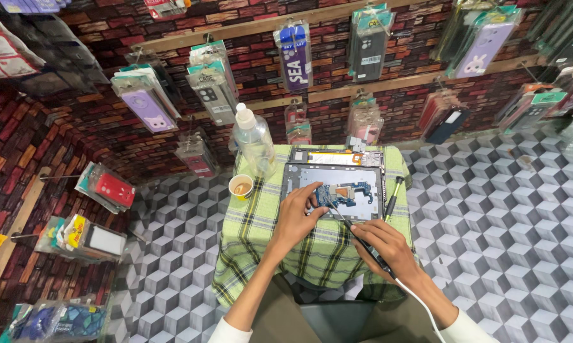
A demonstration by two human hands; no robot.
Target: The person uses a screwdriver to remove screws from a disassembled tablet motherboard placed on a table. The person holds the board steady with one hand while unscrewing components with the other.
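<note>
On the small surface (312, 248), bare checked cloth lies open in the lower middle of the frame, below the opened tablet (333, 192). At upper left a plastic bottle (253, 141) and paper cup (241, 187) block the way; a screwdriver (392, 197) lies along the right edge.

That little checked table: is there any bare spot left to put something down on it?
Barely. The checked cloth is bare at the near edge, between the left hand and right hand, and along the left side below the paper cup. The far half is crowded by the opened tablet, bottle and screwdriver.
</note>
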